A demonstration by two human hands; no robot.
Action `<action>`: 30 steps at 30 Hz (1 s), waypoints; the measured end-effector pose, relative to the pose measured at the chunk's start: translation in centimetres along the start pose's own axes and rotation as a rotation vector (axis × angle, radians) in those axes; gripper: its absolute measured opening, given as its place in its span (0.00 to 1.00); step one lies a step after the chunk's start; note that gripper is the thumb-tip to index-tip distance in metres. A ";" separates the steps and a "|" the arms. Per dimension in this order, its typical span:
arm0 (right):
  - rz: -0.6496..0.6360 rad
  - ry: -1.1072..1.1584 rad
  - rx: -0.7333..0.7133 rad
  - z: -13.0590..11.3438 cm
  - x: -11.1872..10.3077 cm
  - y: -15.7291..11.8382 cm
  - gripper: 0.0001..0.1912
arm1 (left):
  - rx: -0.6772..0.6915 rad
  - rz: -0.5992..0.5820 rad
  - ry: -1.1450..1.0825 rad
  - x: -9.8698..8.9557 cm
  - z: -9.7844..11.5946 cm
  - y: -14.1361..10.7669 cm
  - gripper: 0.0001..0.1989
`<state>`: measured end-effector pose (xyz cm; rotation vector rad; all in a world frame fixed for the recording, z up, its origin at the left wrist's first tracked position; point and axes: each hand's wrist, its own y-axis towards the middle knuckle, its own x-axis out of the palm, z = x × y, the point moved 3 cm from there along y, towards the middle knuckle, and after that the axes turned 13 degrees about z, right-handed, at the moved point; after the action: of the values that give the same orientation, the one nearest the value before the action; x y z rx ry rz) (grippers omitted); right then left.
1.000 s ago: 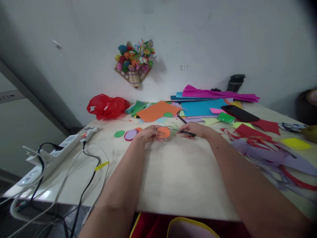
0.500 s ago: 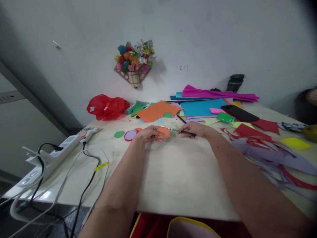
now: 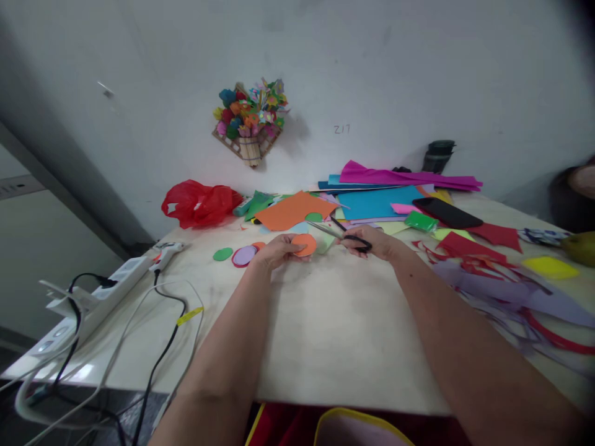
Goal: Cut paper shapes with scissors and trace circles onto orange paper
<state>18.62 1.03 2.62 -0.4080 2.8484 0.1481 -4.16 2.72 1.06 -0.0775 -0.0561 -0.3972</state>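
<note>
My left hand [image 3: 277, 251] pinches an orange paper circle [image 3: 305, 245] by its left edge, thumb on top. My right hand [image 3: 367, 241] is closed round the black handles of a pair of scissors [image 3: 331, 230]. The blades point left and lie just above and beyond the circle, apart from it. Left of my left hand lie a green circle [image 3: 222, 254] and a lilac circle [image 3: 244, 254] on top of a red one. Another orange circle [image 3: 258, 246] is partly hidden beside them. Behind the hands rests a large orange sheet [image 3: 295, 210].
Blue sheets [image 3: 381, 201], a black phone [image 3: 447, 213] and a green packet [image 3: 421, 221] lie at the back right. Red and lilac scraps [image 3: 493, 285] cover the right side. A red plastic bag [image 3: 202, 204] sits back left; a power strip [image 3: 102, 297] with cables runs along the left.
The scissors have come away from the orange circle and turned, so their blades now point up and left. My left hand has tilted the circle flatter, showing its full round face.
</note>
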 end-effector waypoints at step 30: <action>0.305 -0.791 -0.034 -0.2 2.5 1.5 0.14 | 0.164 0.388 0.003 -0.2 0.2 1.1 0.18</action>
<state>15.81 1.81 2.19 0.0837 2.1019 0.3308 -3.90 3.76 1.16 0.0739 -0.0688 -0.0040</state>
